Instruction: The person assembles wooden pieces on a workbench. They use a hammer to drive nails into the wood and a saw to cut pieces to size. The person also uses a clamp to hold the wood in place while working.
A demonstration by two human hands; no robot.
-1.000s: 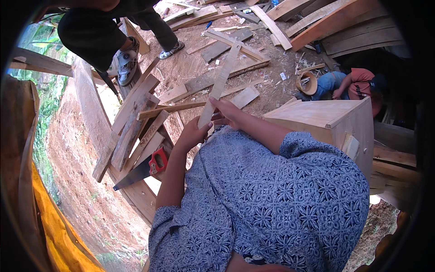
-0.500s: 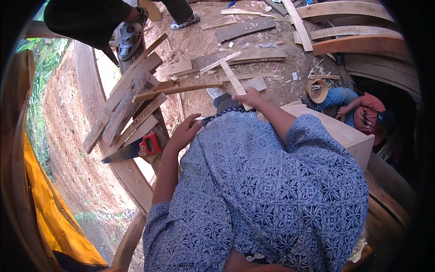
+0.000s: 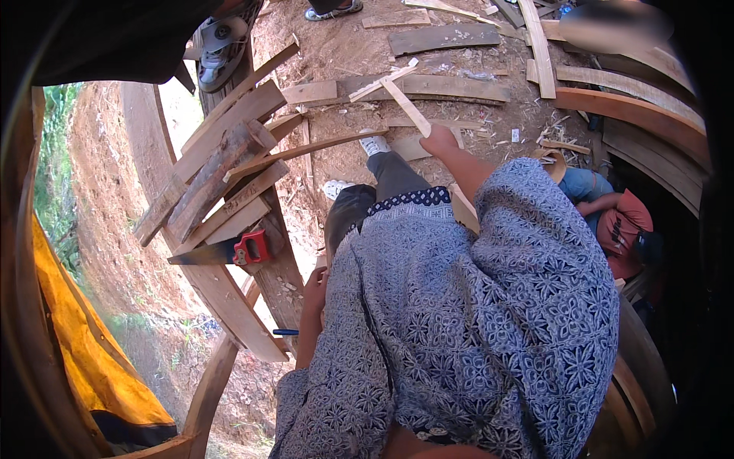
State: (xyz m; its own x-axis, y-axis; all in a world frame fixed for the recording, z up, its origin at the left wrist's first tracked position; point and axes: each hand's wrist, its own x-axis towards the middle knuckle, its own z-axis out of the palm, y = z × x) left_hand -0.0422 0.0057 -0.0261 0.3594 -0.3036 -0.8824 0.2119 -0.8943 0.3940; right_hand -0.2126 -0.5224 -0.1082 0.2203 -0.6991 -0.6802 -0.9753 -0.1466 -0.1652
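Note:
In my right hand [image 3: 440,142] is the near end of a narrow, pale wooden strip [image 3: 405,106]. The strip points away from me and to the left, over the boards on the ground. My left hand [image 3: 315,289] is down beside my hip, next to the edge of a wooden beam; my shirt and leg partly cover it, so its fingers do not show clearly. A handsaw [image 3: 229,251] with a red handle rests on the timber to the left of that hand. Near my left wrist a blue pen [image 3: 286,332] pokes out.
Stacked planks [image 3: 222,172] lie at the left, and a sloping dirt bank drops beyond them. Long boards [image 3: 428,88] and wood scraps cover the ground ahead. Someone in an orange shirt [image 3: 623,233] crouches at the right. Another person's shoe [image 3: 219,65] stands on a beam at upper left.
My right hand has moved outward to the right with the strip. My left hand has dropped back from my waist to my hip. My legs and shoes show more now.

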